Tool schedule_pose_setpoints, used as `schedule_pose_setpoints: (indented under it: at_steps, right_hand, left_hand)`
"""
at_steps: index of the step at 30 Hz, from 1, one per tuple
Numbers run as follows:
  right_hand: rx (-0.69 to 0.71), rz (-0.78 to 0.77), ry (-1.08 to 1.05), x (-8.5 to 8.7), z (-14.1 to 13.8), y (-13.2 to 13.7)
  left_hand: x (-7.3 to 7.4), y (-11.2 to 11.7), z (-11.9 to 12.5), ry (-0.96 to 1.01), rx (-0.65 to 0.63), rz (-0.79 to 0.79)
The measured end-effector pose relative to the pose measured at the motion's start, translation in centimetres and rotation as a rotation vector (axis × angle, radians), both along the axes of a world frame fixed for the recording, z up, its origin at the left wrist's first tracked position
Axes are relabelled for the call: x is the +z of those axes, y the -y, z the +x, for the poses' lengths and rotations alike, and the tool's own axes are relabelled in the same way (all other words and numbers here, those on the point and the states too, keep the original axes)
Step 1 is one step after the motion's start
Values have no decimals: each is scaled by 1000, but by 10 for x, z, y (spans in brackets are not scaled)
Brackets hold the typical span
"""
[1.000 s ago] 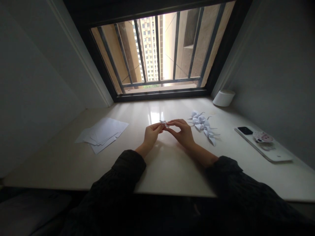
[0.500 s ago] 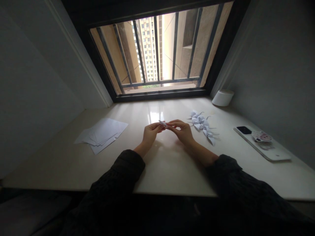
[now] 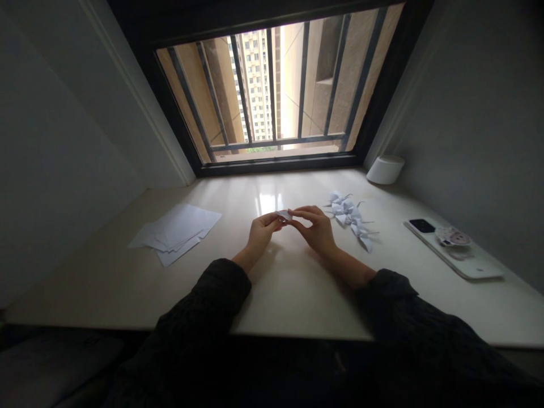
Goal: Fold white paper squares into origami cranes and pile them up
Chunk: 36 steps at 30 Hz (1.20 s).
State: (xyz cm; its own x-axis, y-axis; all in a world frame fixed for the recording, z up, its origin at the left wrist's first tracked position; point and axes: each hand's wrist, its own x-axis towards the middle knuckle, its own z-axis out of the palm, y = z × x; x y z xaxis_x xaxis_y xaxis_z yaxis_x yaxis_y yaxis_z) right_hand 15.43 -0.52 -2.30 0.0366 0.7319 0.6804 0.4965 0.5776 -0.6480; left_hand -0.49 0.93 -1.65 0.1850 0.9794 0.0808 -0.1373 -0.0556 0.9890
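Between my two hands is a small piece of folded white paper (image 3: 284, 215), held up over the middle of the table. My left hand (image 3: 260, 229) pinches it from the left, thumb and fingers closed. From the right, my right hand (image 3: 318, 229) grips its edge between thumb and fingertips. The fingers hide part of the paper, so its full shape does not show. Several white folded paper cranes (image 3: 349, 214) lie in a row beyond my right hand. To the left of my left hand sits a loose stack of white paper sheets (image 3: 181, 229).
A white phone (image 3: 471, 263) with a cartoon grip on its back lies at the right. Near the window (image 3: 278, 164) stands a white cylindrical object (image 3: 385, 170) against the right wall. The pale tabletop (image 3: 102, 289) ends at a front edge under my forearms.
The folded paper has turned between my fingers, so more of its flat face shows now. My hands have barely shifted.
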Motion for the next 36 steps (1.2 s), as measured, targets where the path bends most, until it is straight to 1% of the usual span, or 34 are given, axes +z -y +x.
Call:
schedule_pose_setpoints:
  at_steps: [7, 11, 14, 16, 19, 22, 24, 28, 31, 33, 36]
  right_hand:
    - [-44, 34, 45, 4, 0, 2]
    - [-48, -8, 110, 4, -2, 2]
    - [-38, -77, 112, 2, -2, 0]
    - [-9, -149, 45, -1, -2, -2]
    - [81, -279, -192, -5, -3, -7]
    - [264, -406, -443, -6, -4, -11]
    - [367, -455, -522, -4, -5, -11]
    - [442, -489, -564, 0, -5, -9]
    - [467, -515, -564, -1, -5, -9]
    - [455, -501, -537, -3, -4, -11]
    - [357, -400, -477, -4, -4, -13]
  left_hand:
    - [0, -1, 1, -28, -2, 44]
    - [-5, -4, 1, -81, 35, 154]
    - [-9, -4, -1, -206, 86, 255]
    - [-7, -2, -2, -317, 139, 312]
    - [0, 4, -3, -431, 196, 415]
    - [8, 10, -3, -494, 244, 543]
    - [11, 11, -3, -513, 281, 602]
    - [11, 11, -4, -474, 294, 675]
    - [8, 11, -5, -449, 284, 668]
    - [5, 10, -6, -469, 301, 646]
    - [2, 7, -8, -523, 327, 643]
